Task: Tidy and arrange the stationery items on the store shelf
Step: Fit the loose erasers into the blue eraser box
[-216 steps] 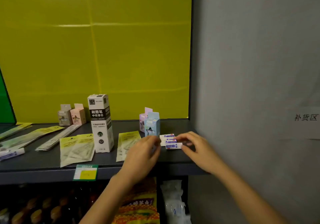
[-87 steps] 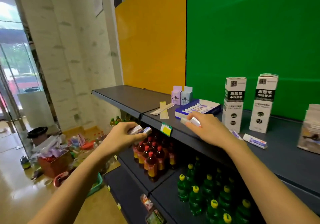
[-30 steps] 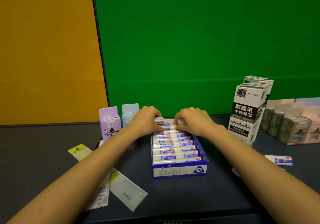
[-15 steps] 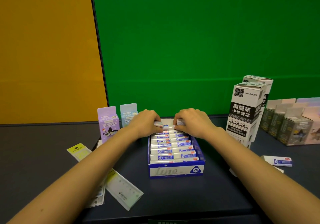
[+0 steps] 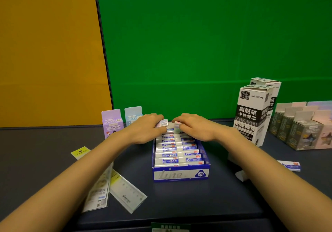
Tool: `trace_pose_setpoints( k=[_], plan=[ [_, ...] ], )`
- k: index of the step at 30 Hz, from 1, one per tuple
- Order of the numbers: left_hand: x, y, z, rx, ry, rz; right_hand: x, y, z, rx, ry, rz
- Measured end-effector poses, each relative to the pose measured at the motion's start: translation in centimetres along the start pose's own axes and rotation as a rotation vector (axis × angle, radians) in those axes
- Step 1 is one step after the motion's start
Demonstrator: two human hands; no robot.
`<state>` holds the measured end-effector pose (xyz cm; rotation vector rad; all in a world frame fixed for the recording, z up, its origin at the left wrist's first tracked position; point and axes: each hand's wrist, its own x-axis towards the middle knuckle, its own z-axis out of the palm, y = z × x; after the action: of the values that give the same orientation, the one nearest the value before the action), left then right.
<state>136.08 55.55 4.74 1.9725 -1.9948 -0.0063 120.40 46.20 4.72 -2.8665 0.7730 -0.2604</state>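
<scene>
Shelf: dark, flat, backed by green and orange panels.
Eraser box: blue, open-topped, mid-shelf, filled with rows of wrapped erasers.
Left hand: at the back left of the box, fingers curled round the left eraser.
Right hand: at the back right of the box, fingertips pinching the right eraser.
Held erasers: just above the rearmost row, ends nearly touching.
Loose eraser: flat on the shelf, well right of the box.
Rulers: packaged, front left.
Purple carton: upright, beside the left forearm.
Refill cartons: tall, upright, to the right.
</scene>
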Motion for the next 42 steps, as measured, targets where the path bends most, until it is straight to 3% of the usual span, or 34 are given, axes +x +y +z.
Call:
trace_pose_setpoints(
  k=[12,19,42],
  plan=[
    [-0.7,-0.3,0.1,-0.037,-0.105,-0.03,-0.7,0.7,0.6,-0.122,0.097,-0.071],
    [-0.4,-0.8,0.6,0.063,0.006,0.018,-0.6,0.5,0.8,-0.093,0.19,-0.015],
    [-0.1,0.4,1.5,0.207,0.207,0.012,-1.6,-0.1,0.3,-0.107,0.114,0.017]
  ],
)
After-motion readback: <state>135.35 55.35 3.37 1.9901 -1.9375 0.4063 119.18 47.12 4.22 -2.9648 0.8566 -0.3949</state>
